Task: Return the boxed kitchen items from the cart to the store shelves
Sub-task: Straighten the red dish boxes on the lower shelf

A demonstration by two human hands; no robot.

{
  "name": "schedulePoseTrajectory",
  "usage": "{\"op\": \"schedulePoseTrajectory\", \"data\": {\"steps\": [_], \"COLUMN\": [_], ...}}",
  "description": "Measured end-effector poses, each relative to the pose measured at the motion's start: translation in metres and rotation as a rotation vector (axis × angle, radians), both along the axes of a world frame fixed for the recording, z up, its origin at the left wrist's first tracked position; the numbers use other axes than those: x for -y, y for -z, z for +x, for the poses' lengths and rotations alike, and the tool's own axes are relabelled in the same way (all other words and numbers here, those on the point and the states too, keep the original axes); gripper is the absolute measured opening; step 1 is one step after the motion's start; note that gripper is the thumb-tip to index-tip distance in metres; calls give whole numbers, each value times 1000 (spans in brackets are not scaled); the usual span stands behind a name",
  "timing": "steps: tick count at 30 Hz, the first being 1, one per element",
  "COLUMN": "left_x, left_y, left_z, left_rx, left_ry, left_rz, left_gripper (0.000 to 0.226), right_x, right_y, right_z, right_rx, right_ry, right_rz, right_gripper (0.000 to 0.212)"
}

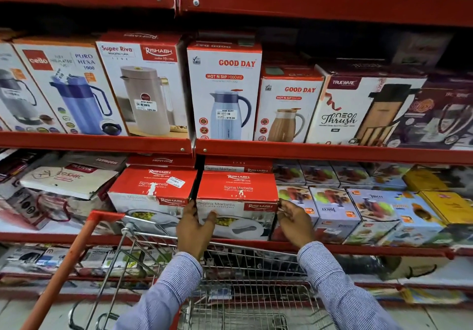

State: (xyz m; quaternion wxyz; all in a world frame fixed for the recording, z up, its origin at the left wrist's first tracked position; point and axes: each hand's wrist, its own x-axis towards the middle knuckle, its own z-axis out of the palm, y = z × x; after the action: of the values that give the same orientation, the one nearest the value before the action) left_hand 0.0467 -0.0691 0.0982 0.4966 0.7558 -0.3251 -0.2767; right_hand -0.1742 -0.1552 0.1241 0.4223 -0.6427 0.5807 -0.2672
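A red and white Rishabh Sigma Marbella casserole box [236,194] sits on the middle red shelf [332,247], beside a matching box [153,189] to its left. My left hand [195,227] grips the box's left front edge, thumb across the front face. My right hand [294,221] presses its fingertips against the box's right side. The wire shopping cart [230,291] with an orange handle [69,260] stands below my arms; its basket looks bare of boxes where I can see it.
Juicer boxes [335,209] crowd the shelf right of the casserole box, touching it. Flask boxes such as Good Day [225,91] fill the shelf above. Flattened packages [66,181] lie at the left. More stock sits on the lower shelves behind the cart.
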Motion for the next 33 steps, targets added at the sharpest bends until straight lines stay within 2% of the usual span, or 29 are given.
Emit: {"op": "schedulePoseTrajectory", "data": {"steps": [3,5,7,11,14,19,23,33], "left_x": [-5,-5,1,26,43,60,68,69], "left_y": [-1,1,5,14,19,26,32,32], "left_z": [-29,-56,-85,-127,-144,-158,-164,-173], "left_rx": [86,104,112,91,50,14,33,13], "left_ry": [-101,-21,133,326,363,372,339,259], "left_rz": [-145,-176,-129,16,123,227,266,229], "left_gripper": [44,30,22,34,36,33,30,32], "right_x": [8,21,40,83,106,127,139,150], "right_y": [-3,-6,-9,-12,-12,-8,0,-2], "right_z": [-22,-40,-54,-69,-73,-77,-81,-77], "right_rx": [-99,-183,-330,-716,-863,-926,-920,-938], "right_ry": [18,-12,-125,-399,-511,-646,-671,-722], "right_rz": [-63,-104,-135,-129,-144,-206,-254,-296], "right_gripper": [47,52,60,96,109,118,118,123]}}
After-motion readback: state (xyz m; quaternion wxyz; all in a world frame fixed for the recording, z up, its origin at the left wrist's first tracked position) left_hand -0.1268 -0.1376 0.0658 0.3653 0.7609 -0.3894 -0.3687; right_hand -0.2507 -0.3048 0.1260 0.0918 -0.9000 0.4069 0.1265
